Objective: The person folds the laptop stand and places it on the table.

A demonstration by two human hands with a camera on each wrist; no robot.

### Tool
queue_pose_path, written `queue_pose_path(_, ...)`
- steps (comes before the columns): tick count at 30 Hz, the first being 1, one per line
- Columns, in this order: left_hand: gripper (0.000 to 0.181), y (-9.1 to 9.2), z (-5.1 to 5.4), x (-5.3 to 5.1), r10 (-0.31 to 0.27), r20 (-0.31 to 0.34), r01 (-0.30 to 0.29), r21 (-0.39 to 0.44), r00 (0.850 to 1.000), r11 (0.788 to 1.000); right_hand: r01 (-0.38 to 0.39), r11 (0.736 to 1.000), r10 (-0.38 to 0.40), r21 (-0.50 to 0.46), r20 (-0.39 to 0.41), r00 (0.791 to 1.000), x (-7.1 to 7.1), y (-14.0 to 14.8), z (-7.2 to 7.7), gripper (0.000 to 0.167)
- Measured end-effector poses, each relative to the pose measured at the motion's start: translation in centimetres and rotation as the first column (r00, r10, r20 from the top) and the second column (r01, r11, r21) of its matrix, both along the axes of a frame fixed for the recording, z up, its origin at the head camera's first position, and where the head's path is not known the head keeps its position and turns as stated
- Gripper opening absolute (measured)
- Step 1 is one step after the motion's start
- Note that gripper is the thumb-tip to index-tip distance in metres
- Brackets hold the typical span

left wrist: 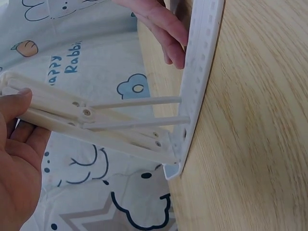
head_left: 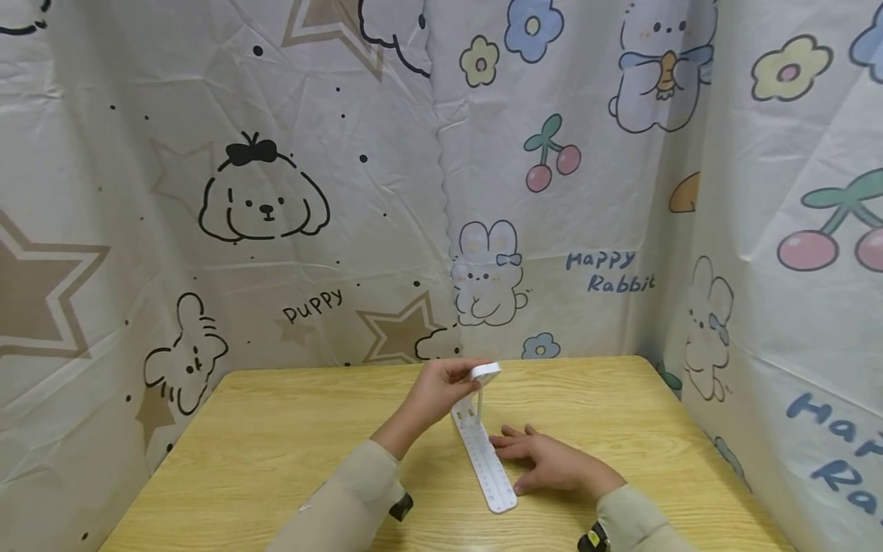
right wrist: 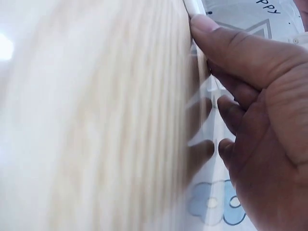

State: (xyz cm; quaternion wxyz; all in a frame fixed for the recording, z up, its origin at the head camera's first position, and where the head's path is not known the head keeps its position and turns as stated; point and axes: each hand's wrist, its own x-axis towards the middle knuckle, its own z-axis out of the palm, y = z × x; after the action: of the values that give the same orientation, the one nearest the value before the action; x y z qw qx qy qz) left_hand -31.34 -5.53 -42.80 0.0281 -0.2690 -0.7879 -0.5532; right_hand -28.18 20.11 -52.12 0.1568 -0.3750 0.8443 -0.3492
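A white folding plastic stand stands on the table, its long flat base (head_left: 486, 469) lying at a slant and dotted with small marks. A hinged upper arm (left wrist: 53, 94) rises from the far end of the base, propped by two thin struts (left wrist: 137, 102). My left hand (head_left: 441, 391) pinches the top of that raised arm between thumb and fingers. To the right of the base, my right hand (head_left: 552, 462) lies low by the table with fingers spread loosely. Its thumb (right wrist: 204, 23) and fingertips are at the edge of the base; how firmly they touch cannot be told.
The yellow wood-grain table (head_left: 310, 429) extends around the stand on every side. Behind it and at both sides hang pale printed cloths (head_left: 386, 199) with cartoon animals, stars and flowers. Dark bands (head_left: 593, 538) sit at both sleeve cuffs.
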Motion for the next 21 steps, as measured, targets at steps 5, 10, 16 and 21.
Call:
queue_pose_path(5, 0.031, -0.5, -0.2, -0.1, 0.011, 0.008, -0.011, 0.018, 1.0, 1.0, 0.044, 0.999, -0.044, 0.019, -0.018, 0.999, 0.3, -0.8, -0.1, 0.073)
queue_pose_path(10, 0.031, -0.8, -0.3, -0.2, 0.016, 0.026, -0.017, 0.035, 1.0, 0.999, 0.075, 0.997, -0.074, 0.025, -0.048, 0.996, 0.6, -1.6, -0.3, 0.074)
queue_pose_path(16, 0.028, -1.3, -0.4, -0.2, 0.012, 0.038, -0.014, 0.043, 0.999, 0.999, 0.128, 0.991, -0.127, 0.023, -0.055, 0.99, 1.1, -2.3, -0.4, 0.072)
queue_pose_path(21, 0.027, -1.6, -0.5, -0.2, 0.004, 0.04, -0.007, 0.061, 0.999, 0.998, 0.15, 0.989, -0.149, 0.016, -0.051, 0.987, 1.5, -3.0, -0.3, 0.071)
